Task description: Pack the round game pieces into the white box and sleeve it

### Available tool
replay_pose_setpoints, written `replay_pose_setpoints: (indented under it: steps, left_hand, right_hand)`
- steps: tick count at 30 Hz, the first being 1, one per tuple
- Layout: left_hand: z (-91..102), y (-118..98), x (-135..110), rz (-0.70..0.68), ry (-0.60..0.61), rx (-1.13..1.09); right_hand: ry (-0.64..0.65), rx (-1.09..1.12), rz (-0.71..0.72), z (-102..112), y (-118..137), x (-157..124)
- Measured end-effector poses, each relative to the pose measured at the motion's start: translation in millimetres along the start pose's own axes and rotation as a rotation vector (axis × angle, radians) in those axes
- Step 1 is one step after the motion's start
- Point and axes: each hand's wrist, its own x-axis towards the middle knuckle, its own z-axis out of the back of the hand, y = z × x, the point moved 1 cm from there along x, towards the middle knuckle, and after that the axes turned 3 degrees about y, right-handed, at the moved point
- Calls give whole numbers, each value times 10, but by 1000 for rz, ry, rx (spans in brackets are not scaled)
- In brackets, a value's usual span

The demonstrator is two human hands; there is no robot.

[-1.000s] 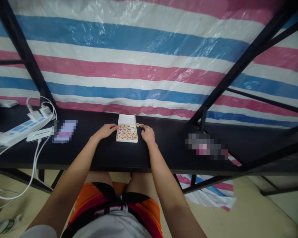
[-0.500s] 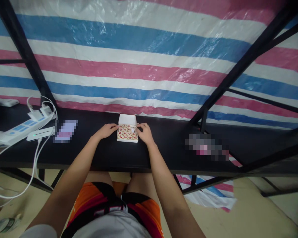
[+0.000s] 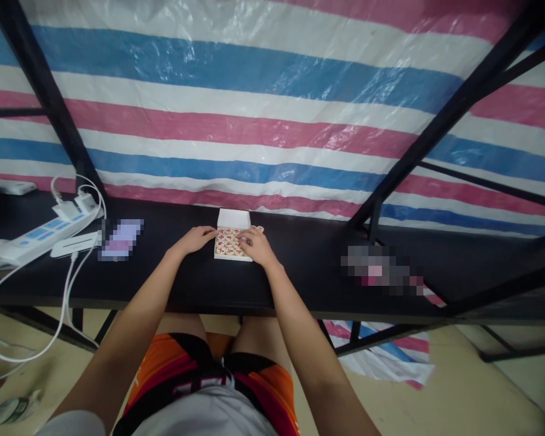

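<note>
A small white box (image 3: pixel 233 258) lies open on the black table, its lid (image 3: pixel 234 218) folded back. Rows of round cream xiangqi pieces (image 3: pixel 229 243) with red characters fill it. At the box's left edge rests my left hand (image 3: pixel 195 240), open, fingers stretched and fingertips touching the side. My right hand (image 3: pixel 258 246) is over the box's right part, thumb and fingers bent together onto a xiangqi piece that they mostly hide. A few round pieces (image 3: pixel 258 229) show just beyond my right hand, beside the box.
On the left of the black table (image 3: pixel 309 260) are a white power strip (image 3: pixel 40 236), a white device with a cable (image 3: pixel 75 244) and a blurred-out phone-like item (image 3: pixel 120 240). A pixelated item (image 3: pixel 376 270) lies right. Black metal posts (image 3: pixel 399 169) and striped plastic sheeting (image 3: pixel 236 133) stand behind.
My right hand has moved left from the box's right edge to over the pieces. A few pieces beyond it have come into view. My left hand stays put.
</note>
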Motion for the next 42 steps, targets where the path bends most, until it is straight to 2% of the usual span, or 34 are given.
replay_pose_setpoints:
  steps: [9,14,19,21,24,27,30,32,42]
  left_hand:
    - [6,6,-1,10,0,2]
    - [7,18,6,14,3,17]
    - [5,24,5,3,-1,15]
    - [8,19,2,3,2,12]
    - [15,11,-1,4,1,6]
    - [19,16,3,-6,1,0]
    - [17,34,11,-8,-4,9]
    - [15,43,16,-3,-11,15]
    - [4,73,29,2,0,9]
  right_hand:
    - [-3,159,-128,1,-14,19]
    - [-50,190,-56,17,-6,19]
    - [-78,248,-64,6,-28,18]
    - [-133,266,-74,19,-60,24]
    - [-298,244,-135,87,-182,16]
    - [-459,76,-340,176,-392,-34]
    - [-444,-49,-561,205,-581,-91]
    - [-407,-104,-626,190,-643,-107]
    - [-242,-281,-606,165,-563,-76]
